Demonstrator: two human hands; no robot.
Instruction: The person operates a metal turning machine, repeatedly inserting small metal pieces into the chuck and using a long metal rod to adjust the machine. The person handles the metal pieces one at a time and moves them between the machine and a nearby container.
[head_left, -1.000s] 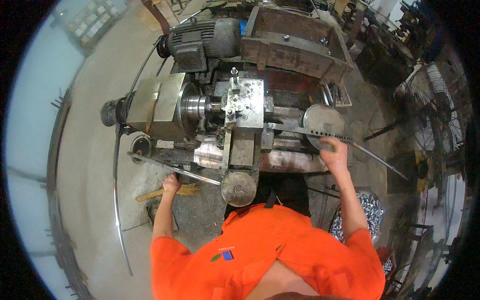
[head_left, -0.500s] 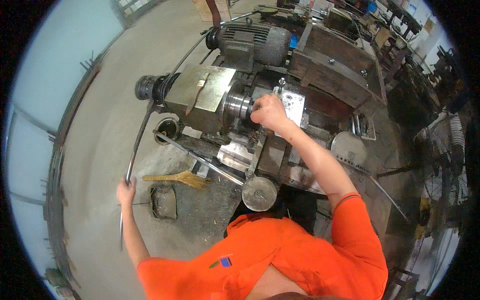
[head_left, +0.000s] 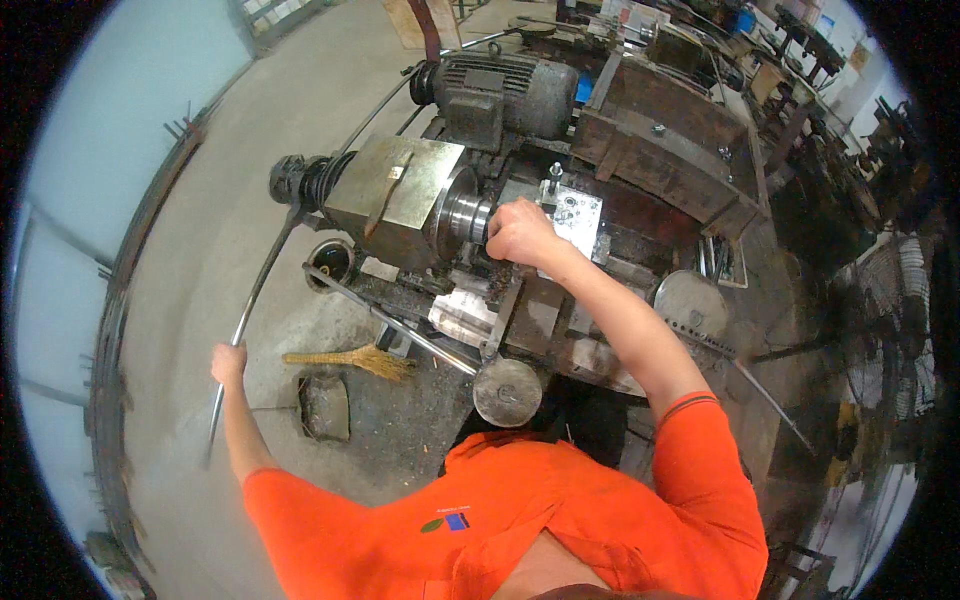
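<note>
Far out at the left, my left hand [head_left: 229,363] is wrapped round a long metal rod [head_left: 258,285]. The rod's upper end meets the dark pulley end [head_left: 290,180] of a lathe headstock [head_left: 398,190]. At the machine's middle, my right hand [head_left: 522,238] is closed against the face of the shiny round spindle nose [head_left: 466,217]. Whatever its fingers hold is hidden behind the hand. Just right of it lies a bright metal block [head_left: 578,222] with an upright bolt [head_left: 556,172].
A grimy electric motor [head_left: 505,95] stands behind the headstock. Below lie a straw broom [head_left: 365,360], a dustpan [head_left: 325,408] and a round pot [head_left: 330,265]. Close to my body are a round disc [head_left: 507,392] and a slanting metal bar [head_left: 410,330]. Another disc [head_left: 692,303] sits right of my forearm.
My left hand has moved outward to the left and slightly up, swinging the rod's lower end left. My right hand stays at the spindle nose. The whole view has shifted a little.
</note>
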